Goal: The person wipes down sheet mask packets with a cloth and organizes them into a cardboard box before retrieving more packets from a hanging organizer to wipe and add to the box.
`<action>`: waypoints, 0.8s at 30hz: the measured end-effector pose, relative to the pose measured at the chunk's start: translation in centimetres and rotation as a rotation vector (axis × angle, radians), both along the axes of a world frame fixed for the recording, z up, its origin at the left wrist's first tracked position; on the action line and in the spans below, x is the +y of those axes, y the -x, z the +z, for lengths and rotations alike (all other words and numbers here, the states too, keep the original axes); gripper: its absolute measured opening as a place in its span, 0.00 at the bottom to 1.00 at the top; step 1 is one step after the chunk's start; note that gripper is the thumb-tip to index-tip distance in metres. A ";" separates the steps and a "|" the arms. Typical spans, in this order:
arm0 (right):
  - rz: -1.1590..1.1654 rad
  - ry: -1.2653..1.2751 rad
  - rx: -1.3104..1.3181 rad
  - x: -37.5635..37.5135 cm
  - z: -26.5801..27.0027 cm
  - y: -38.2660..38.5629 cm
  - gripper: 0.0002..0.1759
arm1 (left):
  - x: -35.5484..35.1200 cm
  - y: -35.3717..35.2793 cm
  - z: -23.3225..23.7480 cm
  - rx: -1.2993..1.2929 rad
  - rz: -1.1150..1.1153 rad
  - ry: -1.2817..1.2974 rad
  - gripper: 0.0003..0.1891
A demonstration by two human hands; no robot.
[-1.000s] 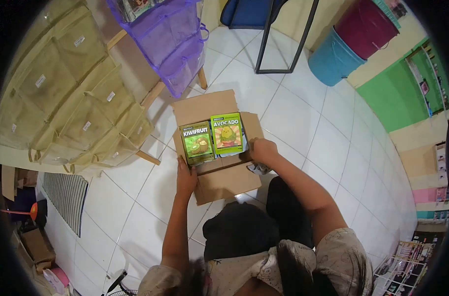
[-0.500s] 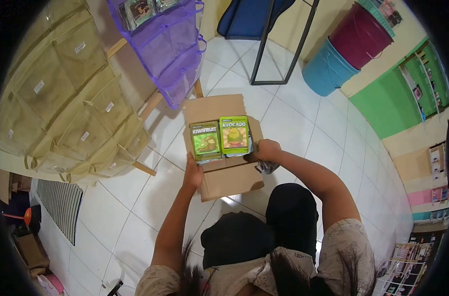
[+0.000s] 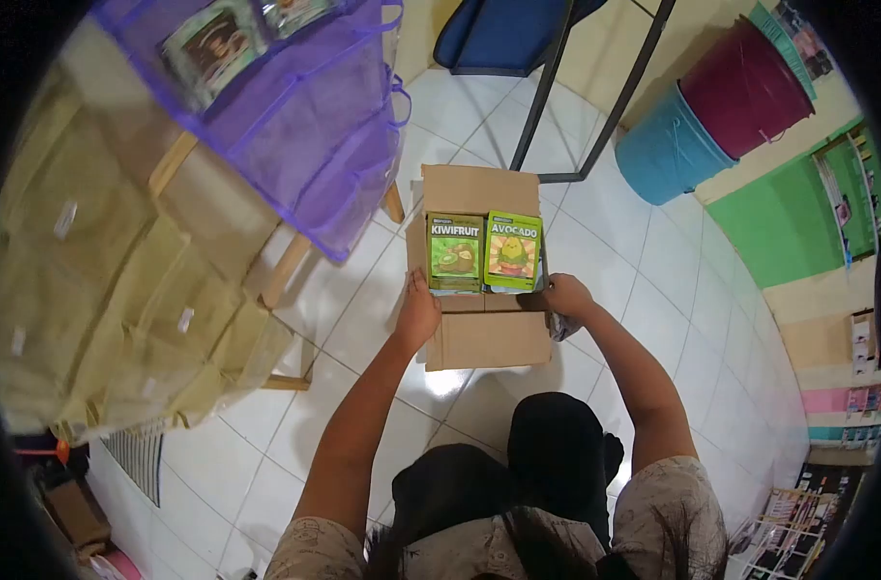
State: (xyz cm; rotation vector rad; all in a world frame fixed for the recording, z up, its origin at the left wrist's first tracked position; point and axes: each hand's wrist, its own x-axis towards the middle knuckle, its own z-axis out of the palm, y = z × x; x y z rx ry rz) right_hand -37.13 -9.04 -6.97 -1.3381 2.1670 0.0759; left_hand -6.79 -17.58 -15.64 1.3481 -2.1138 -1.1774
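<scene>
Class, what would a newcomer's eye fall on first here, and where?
Two bright green packs, KIWIFRUIT and AVOCADO, lie side by side in an open cardboard box on the white tiled floor; the left hand and right hand hold its sides. A purple mesh organiser hangs at upper left.

brown cardboard box (image 3: 487, 338), green packets (image 3: 455, 251)

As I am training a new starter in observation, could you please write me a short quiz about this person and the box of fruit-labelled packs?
1. True or false: in the cardboard box, the KIWIFRUIT pack lies left of the AVOCADO pack.
2. Which word is printed on the pack nearer the right hand?
3. Which hand holds the box side nearer the purple organiser? A) left hand B) right hand C) neither
Key: 1 true; 2 AVOCADO; 3 A.
</scene>
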 end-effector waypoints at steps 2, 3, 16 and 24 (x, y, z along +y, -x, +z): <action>-0.037 0.047 0.015 -0.2 -1.3 0.5 0.29 | -2.0 0.7 0.0 -0.005 -0.055 -0.012 0.36; -0.054 0.072 0.026 -0.2 -1.8 0.7 0.26 | -3.0 0.9 -0.2 -0.035 -0.071 -0.024 0.35; -0.130 -0.018 0.010 -2.4 2.3 1.8 0.27 | -9.8 4.4 1.9 -0.511 -0.177 -0.003 0.40; 0.218 0.187 0.135 -7.0 4.8 -0.7 0.48 | -9.1 7.9 6.9 -0.382 -0.488 0.451 0.50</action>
